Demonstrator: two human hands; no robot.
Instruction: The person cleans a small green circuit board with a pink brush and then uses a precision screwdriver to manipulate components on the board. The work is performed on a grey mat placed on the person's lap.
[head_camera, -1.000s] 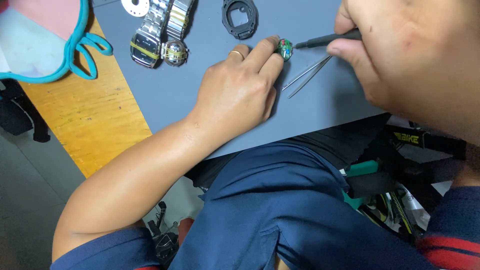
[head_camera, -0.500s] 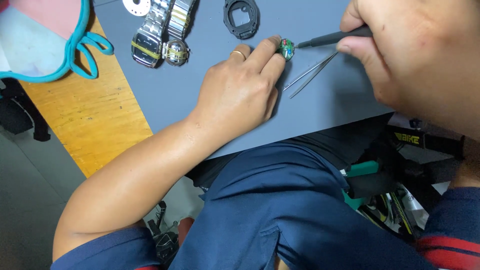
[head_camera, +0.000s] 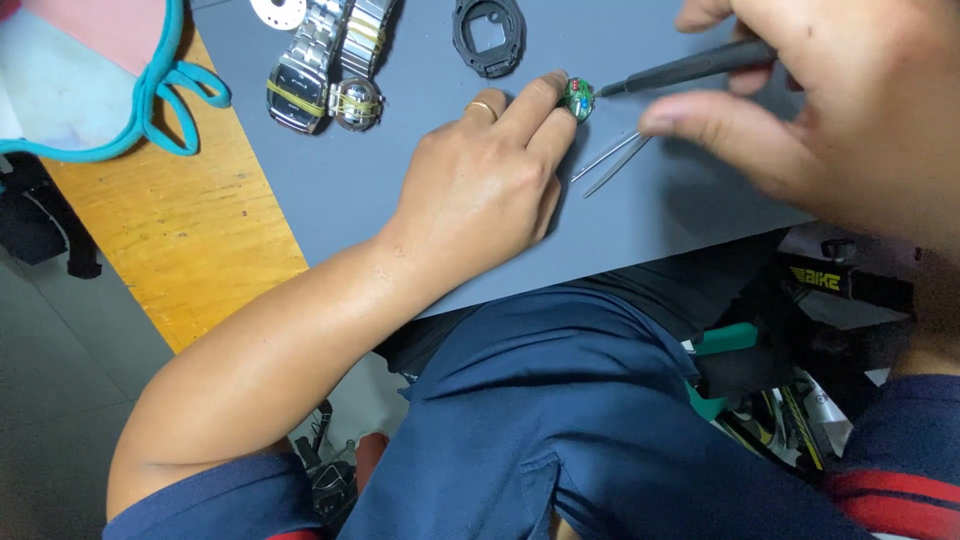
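honestly keep the left hand (head_camera: 480, 190) pinching that little green module (head_camera: 577, 99) steady on the grey mat (head_camera: 420, 150) while the right hand (head_camera: 850, 110), gripping the dark tool (head_camera: 690, 68), eases its tip in gently.

I see: left hand (head_camera: 480, 190) wears gold ring (head_camera: 484, 107) | both arms bare below short navy sleeves | right sleeve red-striped | navy trousers (head_camera: 560, 420)

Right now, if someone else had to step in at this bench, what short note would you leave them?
Left hand: fingertips pin a small round green watch module on the grey mat.
Right hand: holds a dark pen-like tool, its tip at the module.
Tweezers lie on the mat beside the left hand.
Black watch case and two metal wristwatches lie farther up the mat.
Done: module is out of a case. Left: cannot tell.
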